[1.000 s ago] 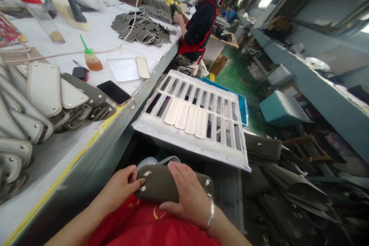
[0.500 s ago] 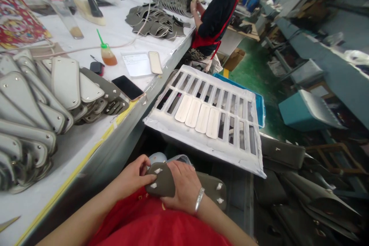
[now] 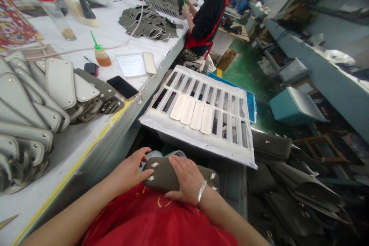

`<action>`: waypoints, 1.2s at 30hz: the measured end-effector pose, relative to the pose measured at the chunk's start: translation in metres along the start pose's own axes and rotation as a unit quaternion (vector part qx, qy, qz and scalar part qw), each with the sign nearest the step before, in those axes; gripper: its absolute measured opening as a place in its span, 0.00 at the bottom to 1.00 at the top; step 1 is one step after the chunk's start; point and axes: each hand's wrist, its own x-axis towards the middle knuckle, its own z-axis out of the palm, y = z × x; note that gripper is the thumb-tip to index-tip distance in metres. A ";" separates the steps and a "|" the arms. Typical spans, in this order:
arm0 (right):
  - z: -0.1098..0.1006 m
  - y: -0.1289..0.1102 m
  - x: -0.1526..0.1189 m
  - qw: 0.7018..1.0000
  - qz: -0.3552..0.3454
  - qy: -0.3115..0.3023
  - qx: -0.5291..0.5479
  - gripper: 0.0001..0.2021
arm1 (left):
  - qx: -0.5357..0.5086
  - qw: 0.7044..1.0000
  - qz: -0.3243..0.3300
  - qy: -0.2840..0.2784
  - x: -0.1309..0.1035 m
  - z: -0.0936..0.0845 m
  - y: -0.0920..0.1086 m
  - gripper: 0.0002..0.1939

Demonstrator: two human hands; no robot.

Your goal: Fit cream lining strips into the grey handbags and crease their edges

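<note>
A dark olive panel [image 3: 164, 173] with rounded ends and small white tabs near its corners lies across my lap, over the red apron [image 3: 161, 219]. My left hand [image 3: 135, 167] is at its left end, thumb on the top face and fingers curled behind the edge. Across the panel's middle lies my right hand [image 3: 187, 180], its fingers on the face and its thumb at the lower edge. A silver bracelet [image 3: 201, 193] is on the right wrist. Just behind the panel a pale rounded object is partly hidden.
Beyond my hands a white slatted rack [image 3: 184, 138] holds several pale strips [image 3: 188, 110]. On the table at left are stacked grey panels [image 3: 60, 82], a phone [image 3: 123, 87] and a glue bottle [image 3: 102, 58]. A person [image 3: 207, 19] works further back. Dark pieces [image 3: 288, 203] lie at right.
The view has shifted, so the table and rack sit slightly further left. My left fingers have opened a little at the panel's end, and my right hand has shifted slightly along it.
</note>
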 end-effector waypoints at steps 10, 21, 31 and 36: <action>-0.018 0.053 -0.069 0.998 0.045 -0.008 -0.037 0.50 | 0.256 0.929 0.257 -0.070 0.019 0.038 0.051 0.48; -0.007 0.065 -0.068 0.998 0.049 0.032 -0.001 0.43 | 0.257 0.936 0.228 -0.076 0.029 0.053 0.056 0.32; -0.001 0.067 -0.073 0.998 0.044 0.021 -0.027 0.49 | 0.293 0.923 0.232 -0.089 0.029 0.056 0.057 0.36; 0.000 0.063 -0.072 0.997 0.049 0.003 -0.059 0.50 | 0.332 0.897 0.270 -0.114 0.030 0.053 0.060 0.39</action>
